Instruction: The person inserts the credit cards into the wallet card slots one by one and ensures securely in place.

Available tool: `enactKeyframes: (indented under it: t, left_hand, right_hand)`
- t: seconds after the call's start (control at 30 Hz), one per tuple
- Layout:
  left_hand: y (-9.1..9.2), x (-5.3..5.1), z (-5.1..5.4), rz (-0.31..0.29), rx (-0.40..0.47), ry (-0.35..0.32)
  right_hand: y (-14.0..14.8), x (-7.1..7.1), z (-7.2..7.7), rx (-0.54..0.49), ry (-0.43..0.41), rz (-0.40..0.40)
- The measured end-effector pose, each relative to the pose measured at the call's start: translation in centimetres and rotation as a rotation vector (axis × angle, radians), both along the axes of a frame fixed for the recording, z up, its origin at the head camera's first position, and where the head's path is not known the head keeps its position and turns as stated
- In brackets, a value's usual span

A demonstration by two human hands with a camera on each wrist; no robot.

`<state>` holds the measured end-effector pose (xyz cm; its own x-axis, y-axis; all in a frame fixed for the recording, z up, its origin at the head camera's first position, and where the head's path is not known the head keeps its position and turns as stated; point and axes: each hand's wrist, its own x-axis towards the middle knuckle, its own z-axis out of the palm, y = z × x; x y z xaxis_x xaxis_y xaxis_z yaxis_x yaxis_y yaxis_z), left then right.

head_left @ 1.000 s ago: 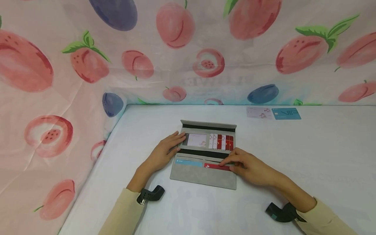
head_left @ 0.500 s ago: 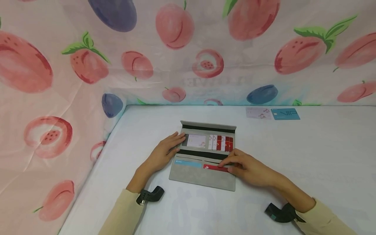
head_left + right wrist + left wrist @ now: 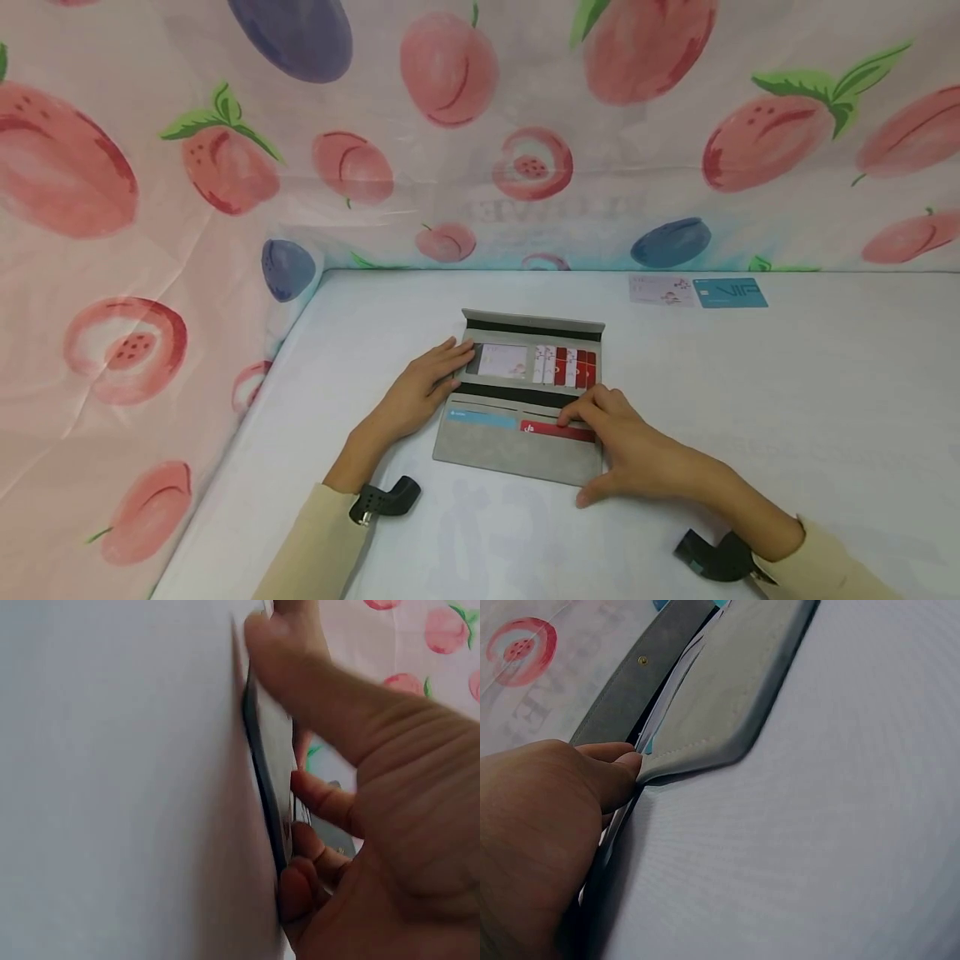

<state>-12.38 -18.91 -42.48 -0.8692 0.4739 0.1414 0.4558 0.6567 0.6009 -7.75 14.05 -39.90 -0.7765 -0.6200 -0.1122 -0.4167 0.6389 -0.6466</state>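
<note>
A grey long wallet (image 3: pixel 487 447) lies unfolded on the white table. A blue card (image 3: pixel 482 417) and a red card (image 3: pixel 555 430) show side by side in its lower slots. Above the dark fold are a pale card (image 3: pixel 502 360) and a row of white and red cards (image 3: pixel 561 365). My left hand (image 3: pixel 411 390) rests on the wallet's left edge, fingers fairly straight, thumb near the fold. My right hand (image 3: pixel 645 450) touches the wallet just above the red card with its index finger. Its thumb is spread beside the lower right corner, and other fingers bend by the right edge.
A pale pink card (image 3: pixel 662 290) and a blue VIP card (image 3: pixel 731 292) lie at the table's back edge. A fruit-patterned cloth (image 3: pixel 450 183) stands behind and along the left side. The white tabletop (image 3: pixel 840 400) extends to the right.
My right thumb has left the red card's right end and swung down to the wallet's lower right corner, exposing more of that card. My left hand has stayed in place.
</note>
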Motion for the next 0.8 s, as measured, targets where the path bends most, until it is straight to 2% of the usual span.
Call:
enactKeyframes:
  t: [0.1, 0.27, 0.4, 0.67, 0.8]
  left_hand:
    - [-0.02, 0.01, -0.02, 0.002, 0.001, -0.001]
    - [-0.05, 0.0, -0.08, 0.001, -0.001, 0.002]
    - [-0.07, -0.06, -0.19, 0.002, -0.002, 0.003]
    - [-0.11, -0.13, -0.36, 0.003, -0.01, 0.004]
    - [-0.1, -0.06, -0.31, 0.008, -0.013, 0.004]
  right_hand:
    - [-0.2, 0.1, -0.04, 0.009, 0.032, -0.014]
    - [-0.24, 0.11, 0.1, -0.001, 0.03, -0.02]
    - [-0.15, 0.08, 0.24, 0.006, 0.042, -0.004]
    - [0.08, -0.01, 0.46, 0.013, 0.119, 0.06]
    - [0.18, -0.07, 0.53, 0.019, 0.135, 0.064]
